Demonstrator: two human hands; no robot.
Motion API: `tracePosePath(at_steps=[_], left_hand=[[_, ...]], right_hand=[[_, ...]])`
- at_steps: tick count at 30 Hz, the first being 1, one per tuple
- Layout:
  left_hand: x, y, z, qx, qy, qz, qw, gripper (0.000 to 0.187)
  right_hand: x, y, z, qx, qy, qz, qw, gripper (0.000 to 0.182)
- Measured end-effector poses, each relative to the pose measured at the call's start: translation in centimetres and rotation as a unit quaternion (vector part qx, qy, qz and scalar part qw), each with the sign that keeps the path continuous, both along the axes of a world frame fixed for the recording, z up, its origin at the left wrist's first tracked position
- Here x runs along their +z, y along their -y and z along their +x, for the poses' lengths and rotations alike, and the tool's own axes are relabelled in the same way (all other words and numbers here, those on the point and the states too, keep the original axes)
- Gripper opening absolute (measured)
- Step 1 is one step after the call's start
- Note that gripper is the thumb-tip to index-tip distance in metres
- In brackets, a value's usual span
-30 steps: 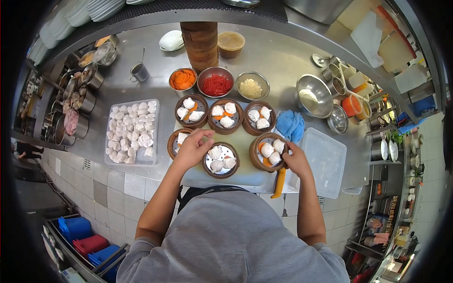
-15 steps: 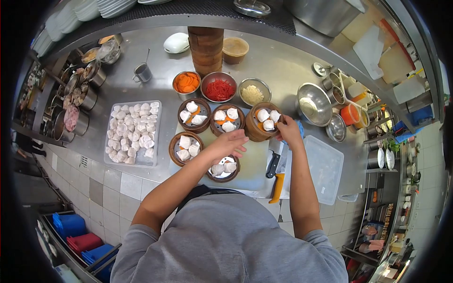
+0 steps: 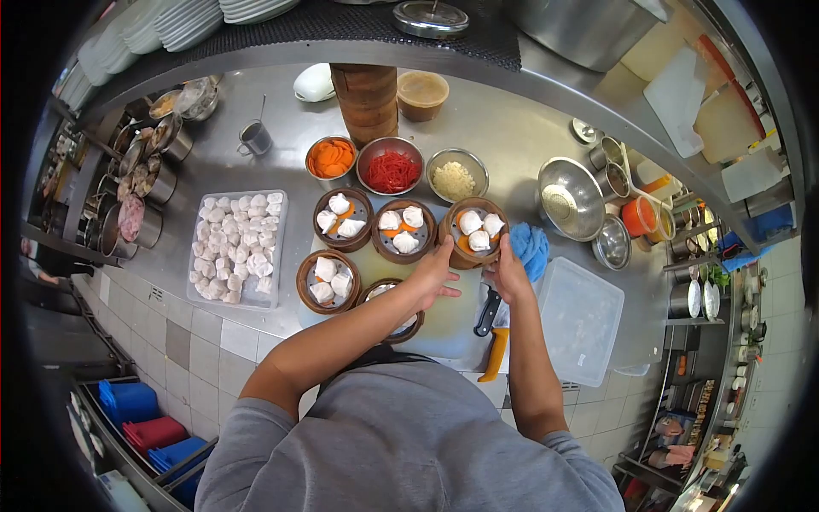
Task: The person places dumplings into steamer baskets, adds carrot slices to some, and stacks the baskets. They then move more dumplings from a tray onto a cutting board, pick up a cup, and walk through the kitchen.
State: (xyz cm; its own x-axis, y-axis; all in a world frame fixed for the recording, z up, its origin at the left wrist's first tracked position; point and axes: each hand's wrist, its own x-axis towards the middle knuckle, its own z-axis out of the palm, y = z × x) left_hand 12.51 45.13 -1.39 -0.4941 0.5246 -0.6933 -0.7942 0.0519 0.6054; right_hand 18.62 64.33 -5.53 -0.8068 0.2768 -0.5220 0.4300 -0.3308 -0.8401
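A round bamboo steamer basket (image 3: 461, 256) with white dumplings (image 3: 480, 224) on orange slices stands at the right end of the back row. My right hand (image 3: 510, 273) grips its right side. My left hand (image 3: 433, 275) reaches to its lower left edge, one digit at the rim and the other fingers spread apart. Beside it are a middle basket (image 3: 404, 254), a back left basket (image 3: 343, 242) and a front left basket (image 3: 328, 305), each with dumplings. Another basket (image 3: 404, 333) is partly hidden under my left forearm.
A tray of dumplings (image 3: 280, 256) lies left. Bowls of carrot slices (image 3: 331, 158), red shreds (image 3: 391, 166) and chopped pale bits (image 3: 456, 175) line the back. A black-handled knife (image 3: 487, 311), yellow handle (image 3: 493, 357), blue cloth (image 3: 531, 249) and plastic lid (image 3: 584, 320) are right.
My left hand has moved right, from above the front basket to the right basket's edge. My right hand has come lower along that basket's side. The camera view has shifted slightly.
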Motion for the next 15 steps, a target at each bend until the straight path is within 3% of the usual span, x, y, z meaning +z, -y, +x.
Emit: tracePosePath(at_steps=[7, 15], left_hand=[[1.3, -2.4, 0.1, -0.039, -0.036, 0.019, 0.998, 0.085], [3.7, -8.9, -6.3, -0.014, -0.110, 0.053, 0.992, 0.092]], right_hand=[[1.1, -1.4, 1.1, -0.091, -0.079, -0.041, 0.992, 0.054], [3.2, -7.9, -6.1, -0.152, -0.121, -0.031, 0.981, 0.063]])
